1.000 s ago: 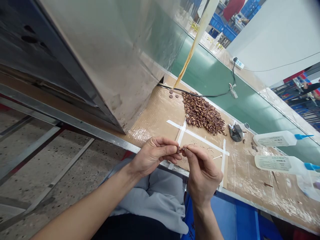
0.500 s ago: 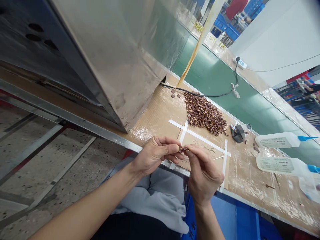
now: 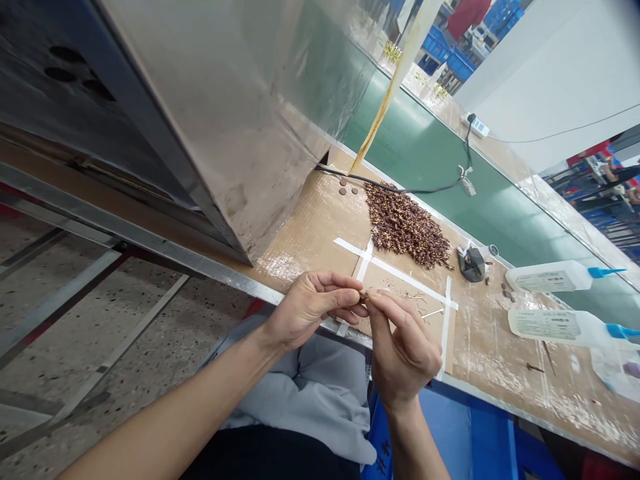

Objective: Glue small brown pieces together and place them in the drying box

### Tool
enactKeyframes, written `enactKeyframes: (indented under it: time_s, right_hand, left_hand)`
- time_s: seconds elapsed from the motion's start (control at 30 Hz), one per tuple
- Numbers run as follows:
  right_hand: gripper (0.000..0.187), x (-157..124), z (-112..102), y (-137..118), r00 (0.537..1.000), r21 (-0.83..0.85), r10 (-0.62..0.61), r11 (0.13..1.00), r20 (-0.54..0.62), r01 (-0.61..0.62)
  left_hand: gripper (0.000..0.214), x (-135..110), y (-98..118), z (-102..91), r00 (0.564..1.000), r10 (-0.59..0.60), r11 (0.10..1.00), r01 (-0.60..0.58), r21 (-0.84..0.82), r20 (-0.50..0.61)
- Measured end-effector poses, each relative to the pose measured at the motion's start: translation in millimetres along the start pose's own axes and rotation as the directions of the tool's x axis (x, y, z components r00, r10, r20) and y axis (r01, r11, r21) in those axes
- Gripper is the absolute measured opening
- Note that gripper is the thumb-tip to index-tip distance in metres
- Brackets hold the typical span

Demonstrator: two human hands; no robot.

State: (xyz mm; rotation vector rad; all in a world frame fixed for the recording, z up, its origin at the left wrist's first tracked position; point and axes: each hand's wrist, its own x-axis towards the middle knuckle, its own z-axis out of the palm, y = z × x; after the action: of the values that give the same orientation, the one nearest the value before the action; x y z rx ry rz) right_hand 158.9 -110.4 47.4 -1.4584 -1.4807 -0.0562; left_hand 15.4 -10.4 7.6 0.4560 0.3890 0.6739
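Head view: left hand (image 3: 310, 308) and right hand (image 3: 404, 352) fingers pinching shut on tiny part (image 3: 363, 295), meeting over desk (image 3: 500, 360) near edge for steadying; pile (image 3: 406, 227) waiting within reach.

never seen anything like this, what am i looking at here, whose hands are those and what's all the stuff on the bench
This is one view from a camera worn on a person's head, looking down at their own bare hands, so no machine is involved. The left hand and right hand meet fingertip to fingertip, each in a pinch grip on a tiny brown part, too small to make out. They work over a bench covered in cardboard. On it lie a pile of small brown pieces, white tape strips marking a rectangle, two plastic bottles with blue nozzles, and a black cable. A big metal housing stands to the left; a green belt runs behind.
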Motion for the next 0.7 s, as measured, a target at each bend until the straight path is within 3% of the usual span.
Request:
enactKeyframes:
  time_s: [0.2, 0.37, 0.47, 0.6, 0.7]
  right_hand:
    - [0.011, -3, -7, -4, 0.953, 0.114, 0.302, 0.947, 0.007, -0.301]
    - [0.009, -4, -27, 1, 0.903, 0.087, 0.424, 0.904, -0.071, -0.418]
    - [0.017, -11, -57, 25, 0.890, 0.000, 0.426, 0.902, -0.164, -0.432]
    - [0.028, -34, -122, 77, 0.866, -0.229, 0.379, 0.857, -0.326, -0.461]
    - [0.032, -57, -168, 114, 0.911, -0.502, 0.265, 0.768, -0.315, -0.397]
  left_hand:
    - [0.043, -3, 1, 3.1, 1.000, -0.015, 0.998, 0.014, 0.057, 0.026]
    - [0.046, -3, 6, 1.2, 0.998, -0.043, 0.995, 0.039, 0.091, 0.049]
    - [0.046, -3, 8, -2.3, 0.998, -0.052, 0.993, 0.047, 0.112, 0.048]
    - [0.046, -2, 12, -5.3, 0.996, -0.077, 0.986, 0.072, 0.150, 0.033]
    - [0.045, 0, 14, -5.5, 0.995, -0.098, 0.980, 0.093, 0.178, 0.014]
